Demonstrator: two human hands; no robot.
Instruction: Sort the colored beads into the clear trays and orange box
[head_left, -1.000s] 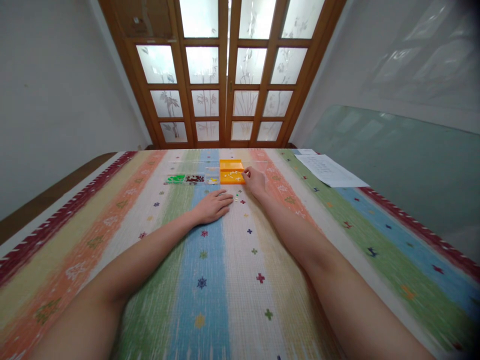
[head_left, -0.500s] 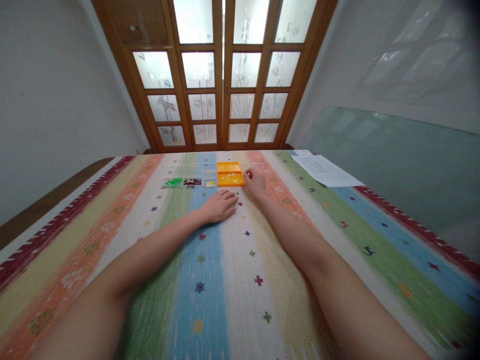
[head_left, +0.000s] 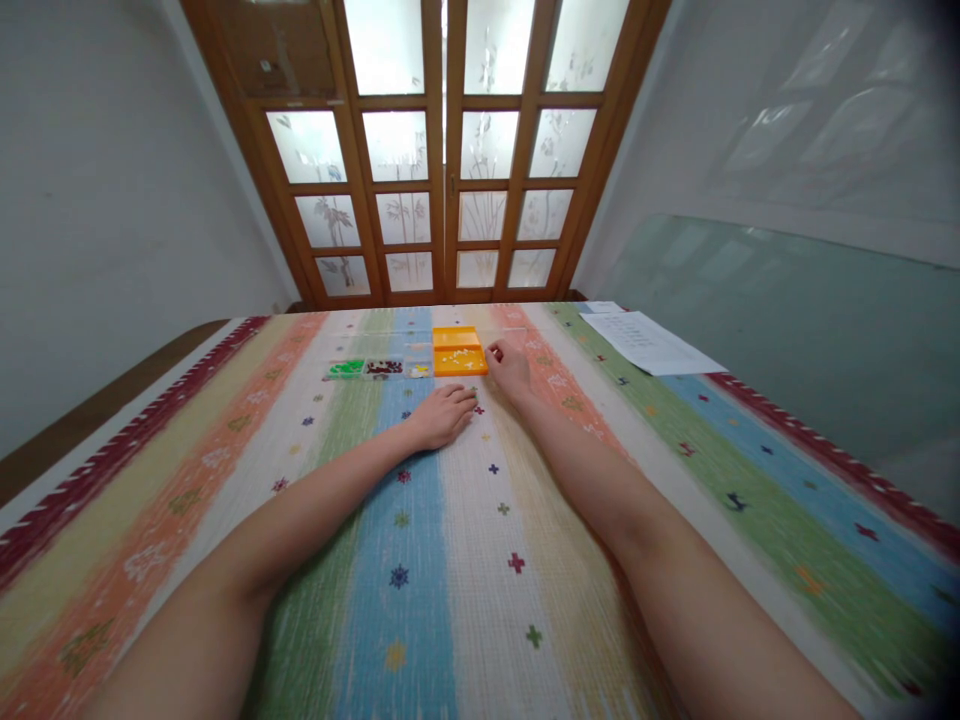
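Box lies near far edge of table, about midway between left and right edges. Small bits sit in box's near half. Compartment case lies just left of box, pieces in its near row. Right hand just beside box's right side. Left hand on table, before box. Paper sheets towards far right corner, well right of right hand. Doors stand behind far edge.
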